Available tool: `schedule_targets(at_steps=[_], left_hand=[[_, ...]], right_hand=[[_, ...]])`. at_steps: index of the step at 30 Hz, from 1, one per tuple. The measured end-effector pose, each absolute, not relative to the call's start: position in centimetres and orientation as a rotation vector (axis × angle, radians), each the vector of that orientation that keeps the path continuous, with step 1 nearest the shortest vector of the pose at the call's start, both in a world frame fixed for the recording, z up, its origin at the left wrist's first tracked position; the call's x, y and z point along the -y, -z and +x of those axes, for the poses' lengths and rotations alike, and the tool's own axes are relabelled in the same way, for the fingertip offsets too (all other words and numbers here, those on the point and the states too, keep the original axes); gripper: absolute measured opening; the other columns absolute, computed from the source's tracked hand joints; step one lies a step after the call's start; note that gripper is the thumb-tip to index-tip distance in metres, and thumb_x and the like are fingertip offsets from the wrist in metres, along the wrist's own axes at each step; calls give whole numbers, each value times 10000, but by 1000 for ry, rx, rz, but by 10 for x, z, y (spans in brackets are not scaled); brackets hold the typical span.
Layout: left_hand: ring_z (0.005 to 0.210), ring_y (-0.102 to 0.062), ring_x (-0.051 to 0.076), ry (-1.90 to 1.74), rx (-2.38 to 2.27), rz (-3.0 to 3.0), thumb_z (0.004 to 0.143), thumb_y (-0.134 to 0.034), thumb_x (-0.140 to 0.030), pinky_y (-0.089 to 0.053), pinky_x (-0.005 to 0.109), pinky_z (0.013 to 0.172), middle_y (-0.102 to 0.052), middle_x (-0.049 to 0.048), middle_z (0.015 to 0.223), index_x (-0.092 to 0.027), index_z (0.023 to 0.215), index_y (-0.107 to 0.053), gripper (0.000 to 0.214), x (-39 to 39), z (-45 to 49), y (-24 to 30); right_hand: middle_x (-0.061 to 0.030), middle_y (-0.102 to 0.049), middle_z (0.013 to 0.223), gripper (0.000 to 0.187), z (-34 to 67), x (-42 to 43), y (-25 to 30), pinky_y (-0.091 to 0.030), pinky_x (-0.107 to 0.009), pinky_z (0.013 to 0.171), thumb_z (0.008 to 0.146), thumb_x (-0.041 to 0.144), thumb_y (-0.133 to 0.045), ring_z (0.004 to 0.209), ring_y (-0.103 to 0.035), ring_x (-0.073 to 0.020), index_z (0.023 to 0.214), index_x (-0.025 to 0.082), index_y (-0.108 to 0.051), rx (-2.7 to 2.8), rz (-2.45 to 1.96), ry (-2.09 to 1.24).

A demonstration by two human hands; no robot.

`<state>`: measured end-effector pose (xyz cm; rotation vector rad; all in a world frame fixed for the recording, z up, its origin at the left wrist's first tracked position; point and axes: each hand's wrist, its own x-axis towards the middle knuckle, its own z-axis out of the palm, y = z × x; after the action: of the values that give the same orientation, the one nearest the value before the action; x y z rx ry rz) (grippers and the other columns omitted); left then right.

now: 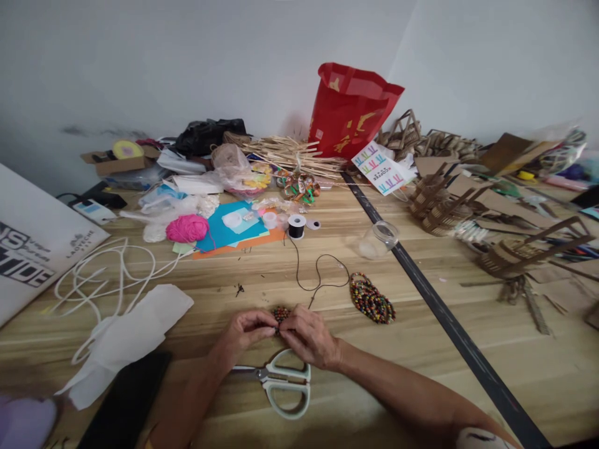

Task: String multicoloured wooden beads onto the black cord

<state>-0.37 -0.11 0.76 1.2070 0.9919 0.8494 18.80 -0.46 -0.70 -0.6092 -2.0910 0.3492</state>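
Note:
Both hands meet over the near middle of the table, around a small bunch of multicoloured bead strands (281, 312). My left hand (246, 330) pinches at the left side of the beads, thumb and forefinger together. From the right, my right hand (311, 337) closes its fingertips on the same beads, hiding part of them. Just below the hands lie scissors with white handles (287, 390), their blades partly behind the left wrist. A spool of black cord (297, 226) stands farther back, its loose cord (318, 280) curling toward the hands. Coiled bead strands (372, 299) rest to the right.
A clear jar (378, 239) lies beside a black strip (421, 274) crossing the table. Small woven baskets (515, 252) crowd the right. Pink yarn (187, 229), a blue sheet (224, 234) and white cord (124, 268) are left. A red bag (349, 112) stands at the wall.

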Motion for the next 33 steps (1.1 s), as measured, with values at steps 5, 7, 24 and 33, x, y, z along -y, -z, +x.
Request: schedule_targets(at_steps=[5,7,24,33], left_hand=[[724,-601,177,-831,-1007,1201,623,-747,-220,-470,276,723,-679,31,726,-150,688,-719,99,1,-5,-8],[729,-600,175,-833,-1001,1196,624,-749,-220,-469,270,720,-681,31,731,-151,691,-720,100,1,-5,-8],[734,-595,177,-816,-1002,1255,637,-749,-240,-454,275,713,-673,31,729,-148,723,-700,135,3,-4,-10],[678,-587,161,-824,-1011,1248,602,-782,-274,-445,264,671,-660,27,681,-139,651,-633,207,3,-4,-7]], right_hand=[[-47,-583,733,62,188,5,11,-440,-259,625,898,144,-471,688,-515,-155,884,168,-526,2093,-625,-374],[-48,-580,735,63,188,5,11,-444,-257,625,900,149,-470,695,-519,-154,880,166,-528,2094,-628,-384],[-49,-579,728,72,189,5,9,-441,-252,613,913,164,-458,684,-521,-155,885,171,-524,2121,-610,-364],[-51,-584,735,67,189,6,6,-439,-254,597,913,174,-469,679,-526,-155,904,171,-535,2114,-609,-354]])
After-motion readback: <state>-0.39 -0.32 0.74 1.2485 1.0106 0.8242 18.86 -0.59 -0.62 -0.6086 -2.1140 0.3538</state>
